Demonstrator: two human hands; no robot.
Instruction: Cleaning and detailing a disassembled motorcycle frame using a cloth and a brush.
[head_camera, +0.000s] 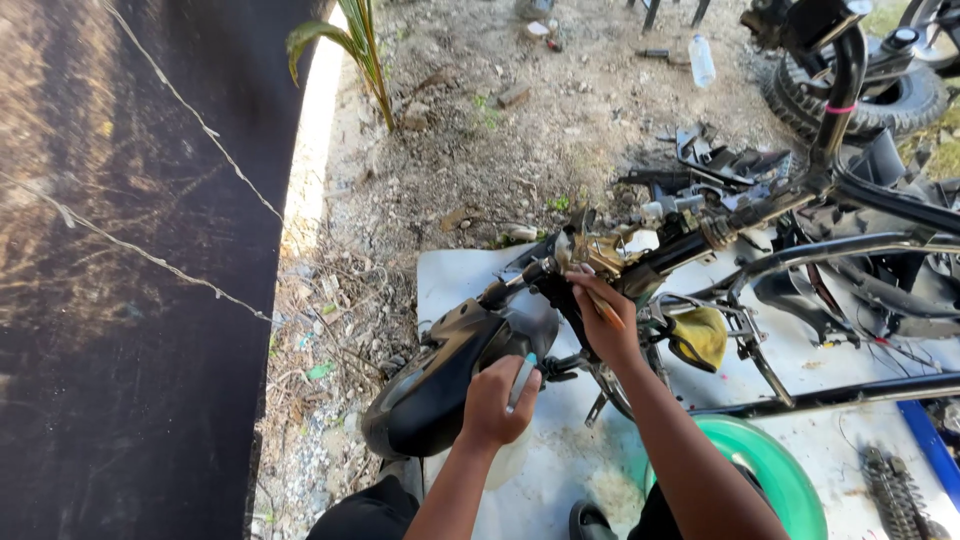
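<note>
Two bare hands work at the stripped front end of a small motorcycle near the middle of the head view. Low in the frame, the left hand (497, 400) is closed around a slim tool with a pale blue tip (522, 380), pressed against the black front fender (432, 385), which slopes toward the lower left. Just above and to the right, the right hand (603, 318) curls around the black steering stem (562, 298), with a thin orange-handled tool (604, 306) between its fingers. A white sheet (455, 280) lies under the bike. Right of the right hand a yellow rag (699, 337) hangs off the frame, a green tub (780, 470) sits at lower right, and a tyre (880, 100) lies at upper right
</note>
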